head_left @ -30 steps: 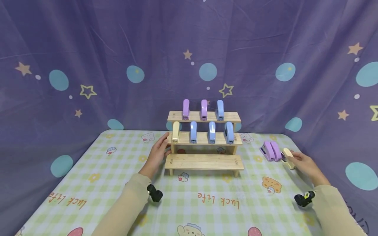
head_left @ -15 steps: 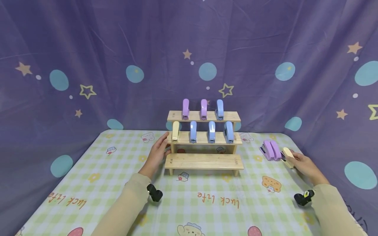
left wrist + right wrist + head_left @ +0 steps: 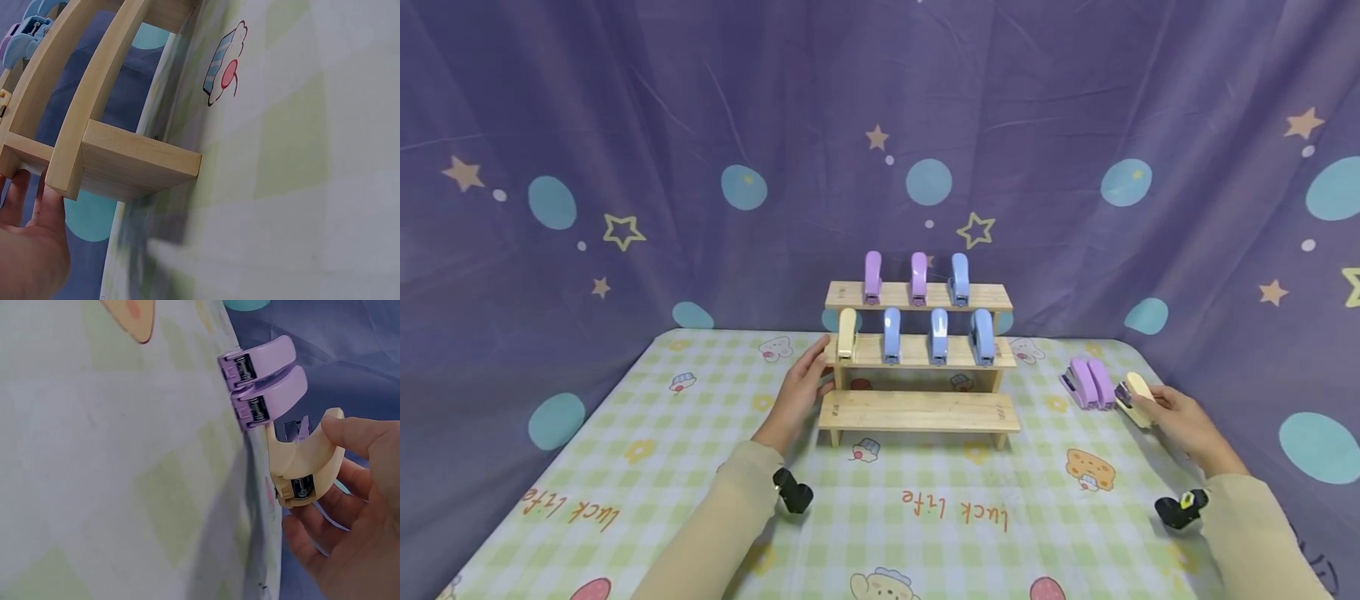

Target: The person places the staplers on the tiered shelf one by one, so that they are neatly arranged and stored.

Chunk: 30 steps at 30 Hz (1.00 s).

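As the right hand pinches the yellow stapler, far end angled left, the rack lies leftward — left hand touching it, fingers extended.

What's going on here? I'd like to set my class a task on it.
A person's right hand pinches a yellow stapler beside two purple staplers on the checked tablecloth. Their left hand touches the left end of a three-tier wooden rack. Seven more staplers stand on its top and middle tiers.

room: tablecloth before rack | obstacle: purple staplers between rack and held stapler
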Motion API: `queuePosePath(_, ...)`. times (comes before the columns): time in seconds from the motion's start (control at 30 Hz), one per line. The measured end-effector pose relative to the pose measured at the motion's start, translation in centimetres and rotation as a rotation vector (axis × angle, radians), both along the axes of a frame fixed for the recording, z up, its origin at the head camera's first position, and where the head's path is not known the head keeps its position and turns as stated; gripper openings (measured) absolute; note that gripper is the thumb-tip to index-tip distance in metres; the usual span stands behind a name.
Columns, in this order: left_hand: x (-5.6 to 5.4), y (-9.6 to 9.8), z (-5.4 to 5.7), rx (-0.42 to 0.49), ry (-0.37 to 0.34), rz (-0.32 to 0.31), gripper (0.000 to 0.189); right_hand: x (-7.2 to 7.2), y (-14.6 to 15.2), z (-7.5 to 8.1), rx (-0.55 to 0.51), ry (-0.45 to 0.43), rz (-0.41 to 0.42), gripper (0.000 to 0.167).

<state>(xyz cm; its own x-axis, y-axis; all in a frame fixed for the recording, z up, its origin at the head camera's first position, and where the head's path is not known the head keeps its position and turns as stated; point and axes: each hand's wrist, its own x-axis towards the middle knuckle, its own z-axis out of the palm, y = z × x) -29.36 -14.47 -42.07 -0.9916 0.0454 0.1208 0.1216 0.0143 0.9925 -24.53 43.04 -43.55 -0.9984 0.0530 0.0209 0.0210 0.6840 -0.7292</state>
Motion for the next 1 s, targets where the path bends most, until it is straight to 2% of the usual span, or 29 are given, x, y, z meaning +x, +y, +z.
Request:
queuePosePath(0.2, 0.0, 0.1, 0.0, 0.018, -0.004, -0.001, 0.048, 0.7, -0.2, 1.8, 0.078, 0.008, 0.012, 0.068)
queuePosePath(0.53, -0.1, 0.0, -0.1, 0.002, -0.014, -0.006, 0.049, 1.7, -1.3, 4.9, 0.112, 0.047, 0.043, 0.066)
queuePosePath(0.73, 0.0, -0.1, -0.1, -0.013, -0.033, -0.005, 0.051, 2.2, -3.1, 6.5, 0.065, 0.027, 0.075, 0.063)
queuePosePath(1.0, -0.1, 0.0, -0.2, 0.019, -0.01, -0.004, 0.048, 2.6, -6.0, 8.2, 0.046, 0.038, 0.155, 0.05)
